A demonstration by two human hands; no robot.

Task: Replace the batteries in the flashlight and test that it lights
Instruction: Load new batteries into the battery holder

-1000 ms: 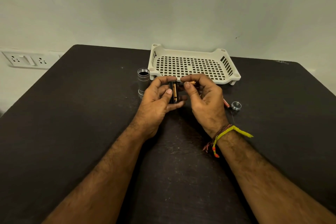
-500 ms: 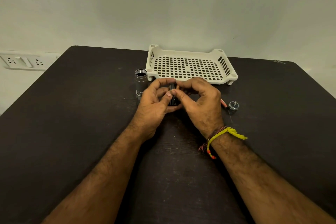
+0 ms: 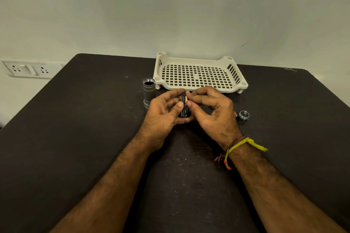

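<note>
My left hand point(image 3: 163, 117) grips a small black battery holder point(image 3: 184, 108) upright above the dark table point(image 3: 75, 138). My right hand point(image 3: 212, 111) pinches a copper-topped battery point(image 3: 186, 100) against the holder's right side, thumb and forefinger on it. The grey flashlight body point(image 3: 148, 91) stands upright with its open end up, just left of my left hand. Its silver tail cap point(image 3: 244, 115), spring showing, lies on the table right of my right hand. A reddish battery end point(image 3: 235, 113) peeks out from behind my right hand.
A white perforated plastic tray point(image 3: 198, 62) sits at the table's far edge, right behind my hands. A wall socket plate point(image 3: 28, 69) is on the wall at the left. A yellow thread band point(image 3: 244, 143) is on my right wrist.
My right hand has brought the battery from beside the holder in against it; both hands have closed together around the holder. The flashlight body and cap have not moved.
</note>
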